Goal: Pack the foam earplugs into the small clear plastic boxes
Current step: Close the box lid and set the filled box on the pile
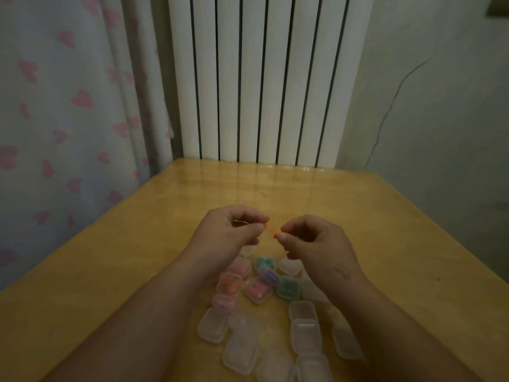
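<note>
Closest to me, on my side of the fingers, I see empty clear boxes (239, 351) scattered on the worktop (385, 230). Just short of the fingers lie filled boxes (259, 290) holding pink, green and purple plugs. Above those, the right hand (316, 244) pinches an orange earplug (275, 234) at its fingertips. The left hand (228, 232), fingers curled, pinches a second earplug (266, 225), mostly hidden. Beyond the fingers stands a white radiator (261, 78).
</note>
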`<state>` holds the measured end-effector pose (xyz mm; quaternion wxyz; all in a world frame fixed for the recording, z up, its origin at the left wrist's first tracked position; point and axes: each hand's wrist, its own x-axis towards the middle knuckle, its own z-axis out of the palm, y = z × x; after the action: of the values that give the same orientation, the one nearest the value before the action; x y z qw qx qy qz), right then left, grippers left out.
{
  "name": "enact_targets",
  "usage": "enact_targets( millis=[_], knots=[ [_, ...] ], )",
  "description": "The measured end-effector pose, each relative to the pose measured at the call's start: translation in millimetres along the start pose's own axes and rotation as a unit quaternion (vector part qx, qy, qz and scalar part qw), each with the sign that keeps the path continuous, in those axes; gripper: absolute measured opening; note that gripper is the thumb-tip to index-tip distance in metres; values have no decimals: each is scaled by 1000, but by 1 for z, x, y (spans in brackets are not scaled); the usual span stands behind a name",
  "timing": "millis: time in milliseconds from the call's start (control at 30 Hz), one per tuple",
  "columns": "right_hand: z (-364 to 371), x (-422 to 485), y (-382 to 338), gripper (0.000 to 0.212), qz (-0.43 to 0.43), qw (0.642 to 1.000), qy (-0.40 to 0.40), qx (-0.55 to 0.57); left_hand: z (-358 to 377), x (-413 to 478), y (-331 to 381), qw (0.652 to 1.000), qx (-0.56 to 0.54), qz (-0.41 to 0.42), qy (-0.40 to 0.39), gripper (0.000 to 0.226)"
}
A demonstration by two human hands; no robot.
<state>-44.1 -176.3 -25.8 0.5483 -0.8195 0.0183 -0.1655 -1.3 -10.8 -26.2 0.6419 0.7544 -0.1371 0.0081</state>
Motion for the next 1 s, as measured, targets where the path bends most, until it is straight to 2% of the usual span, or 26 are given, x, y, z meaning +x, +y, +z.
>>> enact_targets(
  millis=[133,433,633,733,867,933,1000],
  knots=[
    [1,-1,-2,19,25,997,-27,61,2,-2,0,998,-52,17,-4,17],
    [4,-3,-3,30,47,988,-53,136,9,-3,1,999,-37,17,12,5],
    [7,-4,1,19,52,980,-45,186,9,-4,1,999,-47,12,4,8],
    [5,-3,0,12,44,987,-26,155,0,-1,3,1000,2,1,-7,5],
    [3,0,3,9,22,996,1,83,-21,-1,9,985,144,-27,-96,4],
    [4,1,5,10,14,998,11,66,-27,-4,13,954,238,-9,-184,7],
    [4,2,5,11,16,998,19,66,-31,-7,16,903,319,15,-289,23]
  ],
)
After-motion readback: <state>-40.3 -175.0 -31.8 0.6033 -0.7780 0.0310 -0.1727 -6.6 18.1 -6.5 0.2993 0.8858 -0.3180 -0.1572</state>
